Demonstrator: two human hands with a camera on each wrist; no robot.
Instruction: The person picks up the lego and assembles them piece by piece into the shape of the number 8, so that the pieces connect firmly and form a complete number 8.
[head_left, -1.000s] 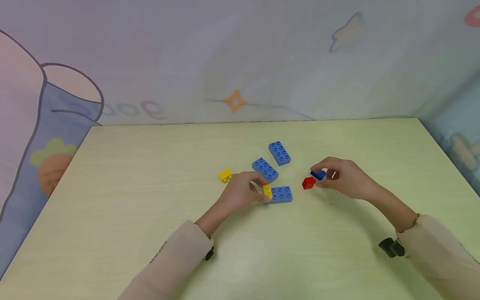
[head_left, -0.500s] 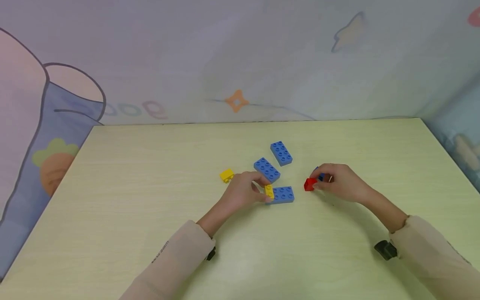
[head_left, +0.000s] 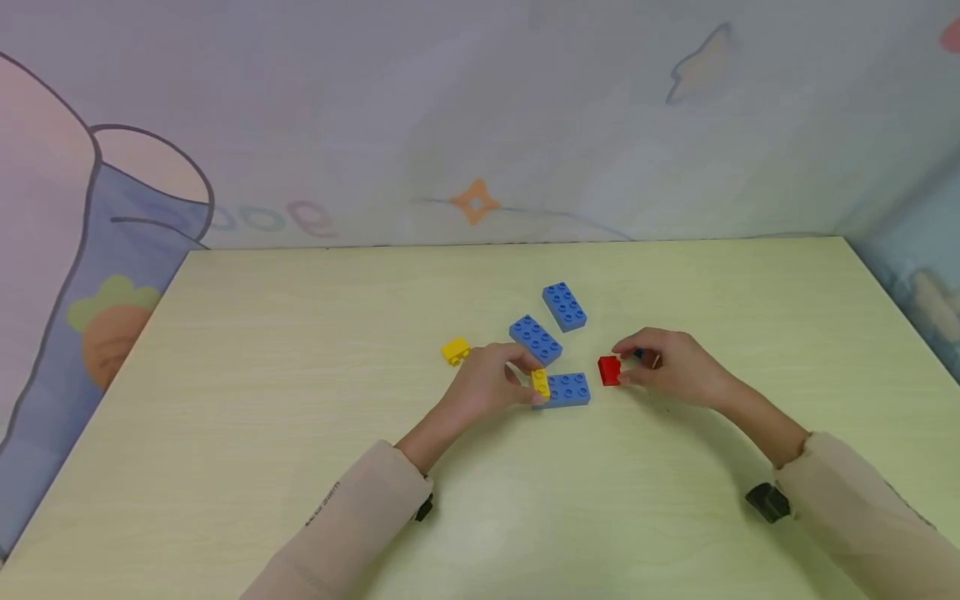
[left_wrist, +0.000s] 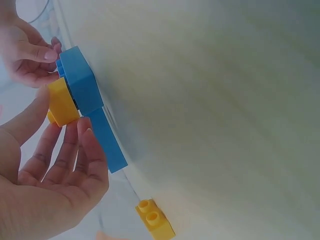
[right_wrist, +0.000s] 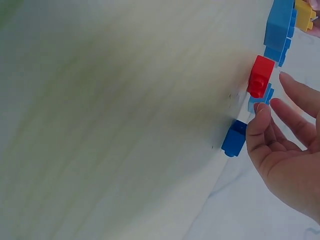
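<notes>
Near the table's (head_left: 300, 333) middle, the left hand (head_left: 483, 387) pinches a yellow brick (head_left: 539, 382) on a blue plate (head_left: 567, 389) — right hand's (head_left: 675, 367) loosely spread fingers touch a red brick (head_left: 609, 371).

Both arms wear long beige sleeves (head_left: 352, 517) with snug ribbed cuffs. The left sleeve carries small dark lettering near the cuff. A small black device (head_left: 767, 502) sits strapped beneath each wrist. The left hand (head_left: 487, 385) and right hand (head_left: 675, 367) are bare.

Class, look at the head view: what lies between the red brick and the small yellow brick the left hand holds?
The nearest blue plate, in the head view.
</notes>
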